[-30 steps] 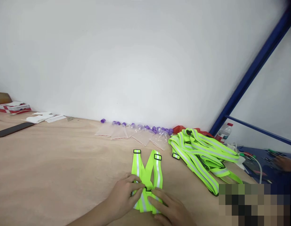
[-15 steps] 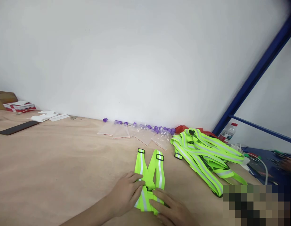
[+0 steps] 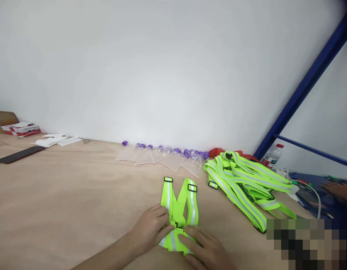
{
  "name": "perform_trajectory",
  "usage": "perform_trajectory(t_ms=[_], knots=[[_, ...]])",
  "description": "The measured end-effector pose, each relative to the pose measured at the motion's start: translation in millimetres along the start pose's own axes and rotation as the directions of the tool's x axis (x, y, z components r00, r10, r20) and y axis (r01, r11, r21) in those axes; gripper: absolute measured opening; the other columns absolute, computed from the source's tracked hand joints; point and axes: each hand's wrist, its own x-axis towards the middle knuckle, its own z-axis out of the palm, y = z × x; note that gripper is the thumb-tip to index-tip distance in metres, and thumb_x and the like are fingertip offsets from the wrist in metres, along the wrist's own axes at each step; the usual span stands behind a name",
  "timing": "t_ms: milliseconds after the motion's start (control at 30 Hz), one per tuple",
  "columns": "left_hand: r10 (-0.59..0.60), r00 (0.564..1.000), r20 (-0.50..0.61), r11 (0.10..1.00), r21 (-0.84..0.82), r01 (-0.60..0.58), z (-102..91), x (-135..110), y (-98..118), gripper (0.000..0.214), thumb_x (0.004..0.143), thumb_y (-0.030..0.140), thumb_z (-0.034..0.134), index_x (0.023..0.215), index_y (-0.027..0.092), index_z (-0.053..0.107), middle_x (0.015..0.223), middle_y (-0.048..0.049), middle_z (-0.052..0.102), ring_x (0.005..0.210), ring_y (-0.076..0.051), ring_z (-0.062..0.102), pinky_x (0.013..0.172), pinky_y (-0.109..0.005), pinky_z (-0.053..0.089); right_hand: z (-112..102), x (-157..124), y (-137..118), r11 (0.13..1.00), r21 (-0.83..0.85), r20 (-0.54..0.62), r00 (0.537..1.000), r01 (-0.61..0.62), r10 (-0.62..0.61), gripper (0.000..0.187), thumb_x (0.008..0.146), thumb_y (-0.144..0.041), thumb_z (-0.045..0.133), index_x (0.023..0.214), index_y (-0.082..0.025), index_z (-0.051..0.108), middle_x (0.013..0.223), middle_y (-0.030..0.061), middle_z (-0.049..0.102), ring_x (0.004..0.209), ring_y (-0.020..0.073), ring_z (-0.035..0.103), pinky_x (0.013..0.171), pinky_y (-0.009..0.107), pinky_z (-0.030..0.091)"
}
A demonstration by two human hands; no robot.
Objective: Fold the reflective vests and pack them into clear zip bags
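Note:
A neon-green reflective vest (image 3: pixel 175 240) of elastic straps with silver stripes lies folded on the cloth-covered table in front of me. Its two shoulder straps with black buckles point away from me, and the waist straps are gathered at the near end. With curled fingers, my left hand (image 3: pixel 151 229) grips the vest's left edge near the middle. My right hand (image 3: pixel 205 247) rests on the waist straps from the right, fingers stretched out and slightly apart. Both palms hide part of the folded straps.
A heap of similar green reflective straps (image 3: pixel 241 183) lies to the right. Clear plastic bags (image 3: pixel 145 156) and several purple caps (image 3: pixel 187 153) line the wall. A bottle (image 3: pixel 272 155) stands behind the heap. At left are a black strip (image 3: pixel 20 154) and white papers (image 3: pixel 51 140). Another person's hand (image 3: pixel 338 189) appears far right.
My left fingers have curled in a little more and shifted slightly over the vest's edge. The right hand stays on the waist straps almost unmoved. The camera view has shifted slightly.

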Motion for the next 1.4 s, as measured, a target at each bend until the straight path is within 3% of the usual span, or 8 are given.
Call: perform_trajectory(t_ms=[167,233,367,567,800,1067,1267,1400], knots=[[0.069,0.995,0.075,0.978,0.192,-0.083,-2.6,-4.8,14.3,0.039,0.087,0.055,0.066,0.088,0.017,0.062,0.089,-0.0069,0.068,0.087,-0.027,0.062,0.084,-0.042,0.050,0.1,3.1,0.3,0.991,-0.128,-0.061,0.997,0.049,-0.057,0.038,0.099,-0.047,0.052,0.123,-0.021,0.066,0.112,0.0061,0.076,0.096,0.0211,0.068,0.080,0.029,0.053],[0.015,0.984,0.179,0.980,0.193,-0.050,-5.4,-6.2,18.7,0.044,0.083,0.056,0.070,0.100,0.017,0.062,0.100,-0.0091,0.069,0.091,-0.029,0.063,0.085,-0.042,0.051,1.4,3.9,-0.7,0.990,-0.132,-0.096,0.994,0.038,-0.051,0.041,0.098,-0.053,0.052,0.120,-0.022,0.067,0.109,0.0050,0.076,0.092,0.0205,0.067,0.077,0.029,0.052],[-0.033,0.954,0.298,0.996,0.090,0.006,-14.0,-7.9,18.6,0.053,0.085,0.045,0.073,0.127,0.019,0.051,0.125,-0.0103,0.066,0.109,-0.030,0.063,0.094,-0.039,0.051,8.2,7.4,-6.7,0.986,-0.165,-0.177,0.984,-0.023,-0.006,0.029,0.098,-0.036,0.052,0.115,-0.019,0.069,0.103,0.0055,0.078,0.080,0.0199,0.067,0.074,0.030,0.050],[-0.055,0.952,0.301,0.998,0.006,0.056,-22.6,-6.0,13.8,0.027,0.093,0.043,0.060,0.109,0.021,0.053,0.117,-0.0088,0.067,0.103,-0.029,0.066,0.087,-0.038,0.053,17.1,11.0,-13.2,0.971,-0.233,-0.253,0.967,-0.061,0.000,0.025,0.095,-0.023,0.049,0.108,-0.017,0.069,0.100,0.0086,0.078,0.073,0.0207,0.067,0.068,0.032,0.049],[-0.064,0.950,0.305,0.996,-0.047,0.082,-17.8,-6.8,8.8,0.047,0.076,0.038,0.079,0.114,0.022,0.057,0.126,-0.0096,0.065,0.110,-0.032,0.065,0.094,-0.040,0.054,17.2,17.9,-11.1,0.969,-0.247,-0.260,0.964,-0.020,-0.046,0.029,0.089,-0.012,0.046,0.108,-0.015,0.067,0.097,0.0094,0.079,0.071,0.0200,0.068,0.068,0.032,0.052],[0.059,0.971,0.232,0.983,-0.182,-0.016,-16.1,-2.3,7.7,0.038,0.088,0.023,0.062,0.126,0.025,0.060,0.126,-0.0083,0.066,0.117,-0.027,0.063,0.101,-0.036,0.050,4.7,28.6,-2.9,0.991,-0.128,-0.200,0.977,0.042,-0.067,0.024,0.088,-0.014,0.051,0.108,-0.015,0.064,0.093,0.0092,0.078,0.073,0.0201,0.069,0.067,0.032,0.055],[0.052,0.968,0.244,0.962,-0.274,0.017,-23.8,9.0,1.3,0.032,0.092,0.031,0.062,0.124,0.024,0.064,0.123,-0.0075,0.069,0.115,-0.025,0.064,0.099,-0.032,0.049,15.0,26.3,11.1,0.999,-0.030,-0.218,0.976,-0.023,0.016,0.017,0.093,-0.022,0.055,0.106,-0.018,0.065,0.087,0.0080,0.074,0.071,0.0180,0.068,0.066,0.029,0.054],[-0.061,0.964,0.259,0.946,-0.292,0.139,-30.2,16.7,2.1,0.031,0.092,0.034,0.064,0.121,0.024,0.065,0.118,-0.0057,0.071,0.111,-0.024,0.065,0.096,-0.033,0.049,25.3,26.3,20.1,0.986,0.085,-0.214,0.964,-0.144,0.160,0.019,0.098,-0.031,0.053,0.102,-0.020,0.068,0.085,0.0067,0.070,0.071,0.0166,0.068,0.063,0.026,0.053]])
